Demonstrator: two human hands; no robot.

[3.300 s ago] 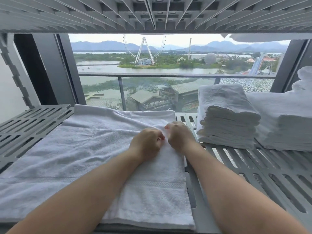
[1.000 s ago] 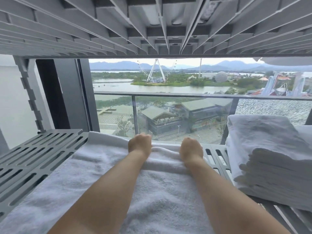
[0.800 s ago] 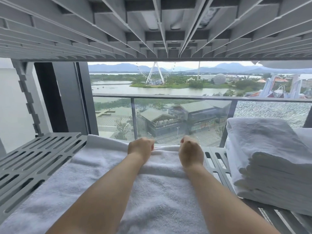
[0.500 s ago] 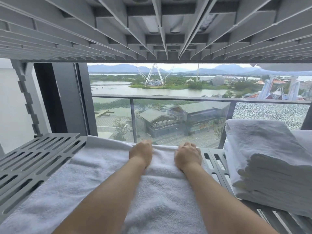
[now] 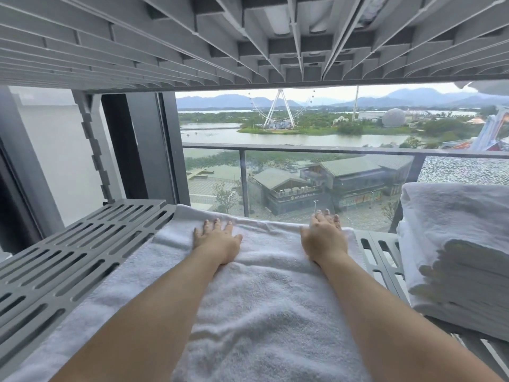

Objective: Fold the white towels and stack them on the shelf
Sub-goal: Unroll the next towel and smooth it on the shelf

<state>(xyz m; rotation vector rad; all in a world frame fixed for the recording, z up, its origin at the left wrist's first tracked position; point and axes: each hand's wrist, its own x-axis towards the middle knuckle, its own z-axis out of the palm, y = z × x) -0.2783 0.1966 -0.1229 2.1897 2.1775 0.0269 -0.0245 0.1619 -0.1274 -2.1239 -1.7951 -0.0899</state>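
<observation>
The white terry-cloth towel (image 5: 270,299) lies spread on the grey slotted plastic shelf (image 5: 68,257) and runs from the near edge to the far edge. Its looped pile is lightly rumpled in the near part. The left hand (image 5: 216,238) and the right hand (image 5: 323,237) rest palm-down at its far hem, fingers straight, gripping nothing, well apart. Half a second earlier both were curled and close together at that hem. A stack of folded white towels (image 5: 454,257) with layered edges stands on the shelf to the right. Overhead is the ribbed grey underside of the upper shelf (image 5: 248,37).
</observation>
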